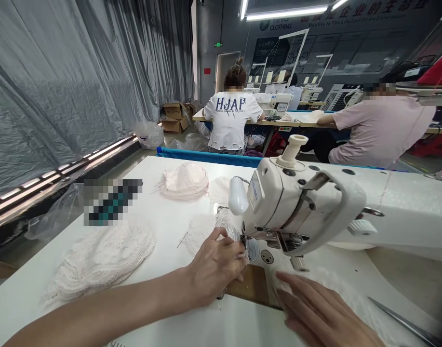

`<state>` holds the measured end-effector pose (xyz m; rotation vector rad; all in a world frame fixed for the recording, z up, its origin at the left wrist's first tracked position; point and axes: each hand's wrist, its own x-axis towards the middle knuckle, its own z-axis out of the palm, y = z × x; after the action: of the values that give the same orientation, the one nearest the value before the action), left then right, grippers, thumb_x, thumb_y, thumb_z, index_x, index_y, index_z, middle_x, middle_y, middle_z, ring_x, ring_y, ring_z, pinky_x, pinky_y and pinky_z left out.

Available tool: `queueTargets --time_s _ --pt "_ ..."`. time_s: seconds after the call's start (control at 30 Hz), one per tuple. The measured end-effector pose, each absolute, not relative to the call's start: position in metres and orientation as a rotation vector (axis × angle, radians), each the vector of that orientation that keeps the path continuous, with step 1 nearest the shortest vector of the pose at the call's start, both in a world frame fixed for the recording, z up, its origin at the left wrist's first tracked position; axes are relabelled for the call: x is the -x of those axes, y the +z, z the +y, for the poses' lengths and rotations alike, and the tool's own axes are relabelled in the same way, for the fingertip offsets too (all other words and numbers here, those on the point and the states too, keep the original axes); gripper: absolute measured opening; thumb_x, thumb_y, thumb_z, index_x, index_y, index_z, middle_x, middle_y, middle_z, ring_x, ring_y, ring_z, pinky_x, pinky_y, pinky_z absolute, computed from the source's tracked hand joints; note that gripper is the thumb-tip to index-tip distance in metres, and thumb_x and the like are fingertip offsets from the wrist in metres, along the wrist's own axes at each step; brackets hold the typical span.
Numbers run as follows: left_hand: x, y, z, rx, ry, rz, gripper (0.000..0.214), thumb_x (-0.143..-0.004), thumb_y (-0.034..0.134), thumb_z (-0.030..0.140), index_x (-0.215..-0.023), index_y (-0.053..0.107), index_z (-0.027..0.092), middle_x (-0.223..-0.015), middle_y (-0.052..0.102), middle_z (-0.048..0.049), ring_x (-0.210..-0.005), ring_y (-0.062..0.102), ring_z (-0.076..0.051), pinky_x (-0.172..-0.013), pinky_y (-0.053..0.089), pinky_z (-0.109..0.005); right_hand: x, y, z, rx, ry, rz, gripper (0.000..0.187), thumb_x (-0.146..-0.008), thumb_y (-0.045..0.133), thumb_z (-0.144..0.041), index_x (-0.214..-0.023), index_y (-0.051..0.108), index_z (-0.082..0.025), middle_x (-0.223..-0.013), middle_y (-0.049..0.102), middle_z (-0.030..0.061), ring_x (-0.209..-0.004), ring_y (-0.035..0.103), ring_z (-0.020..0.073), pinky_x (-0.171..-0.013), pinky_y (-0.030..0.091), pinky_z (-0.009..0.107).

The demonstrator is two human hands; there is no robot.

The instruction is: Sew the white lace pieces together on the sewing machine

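A white sewing machine (278, 193) stands at the right, its needle area just beyond my left hand (219, 262). That hand's fingers are curled on a pale lacy knit piece (226, 224) beside the needle, and part of the piece is hidden behind them. Fingers stretched out, my right hand (314, 303) lies low over the table to the right of a brown plate (251, 284). Sheer whitish fabric (340, 284) shows faintly next to it. Another thin knit piece (197, 233) lies left of the needle.
On the white table (163, 284) rest a large cream knit piece (108, 255), a pinkish knit pile (184, 180) and a pixelated dark object (114, 202). Pointed metal tweezers (401, 318) lie at the right. Two people (233, 115) sit at benches ahead.
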<state>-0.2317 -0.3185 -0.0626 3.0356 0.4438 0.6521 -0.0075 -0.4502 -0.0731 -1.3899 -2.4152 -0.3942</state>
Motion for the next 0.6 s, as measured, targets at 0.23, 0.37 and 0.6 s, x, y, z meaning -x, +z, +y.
queueTargets --time_s 0.23,0.37,0.6 --pt "0.231 -0.061 -0.318 -3.052 0.634 0.451 0.017 -0.091 0.051 0.021 -0.078 0.061 0.015 -0.096 0.064 0.0018 -0.082 0.058 -0.010 -0.087 0.034 -0.032 0.028 -0.060 -0.407 1.390 0.002 -2.338 0.030 -0.096 0.034 -0.020 -0.101 0.063 -0.021 -0.095 0.069 0.0075 -0.079 0.068 0.0161 -0.063 0.056 0.024" --pt "0.230 -0.060 -0.319 -3.054 0.666 0.474 0.012 -0.089 0.049 0.011 -0.082 0.059 0.015 -0.089 0.063 0.0023 -0.081 0.057 -0.009 -0.084 0.036 -0.032 0.023 -0.063 -0.404 1.389 -0.025 -2.352 0.027 -0.093 0.042 -0.021 -0.108 0.064 -0.025 -0.105 0.068 0.0054 -0.098 0.065 0.0193 -0.078 0.056 0.029" --pt "0.227 -0.062 -0.320 -3.015 0.788 0.494 0.013 -0.091 0.046 0.011 -0.083 0.056 0.015 -0.084 0.063 0.0027 -0.078 0.057 -0.009 -0.079 0.037 -0.031 0.020 -0.064 -0.402 1.364 0.027 -2.345 0.029 -0.092 0.040 -0.018 -0.103 0.066 -0.025 -0.106 0.068 0.0058 -0.099 0.064 0.0181 -0.079 0.056 0.027"
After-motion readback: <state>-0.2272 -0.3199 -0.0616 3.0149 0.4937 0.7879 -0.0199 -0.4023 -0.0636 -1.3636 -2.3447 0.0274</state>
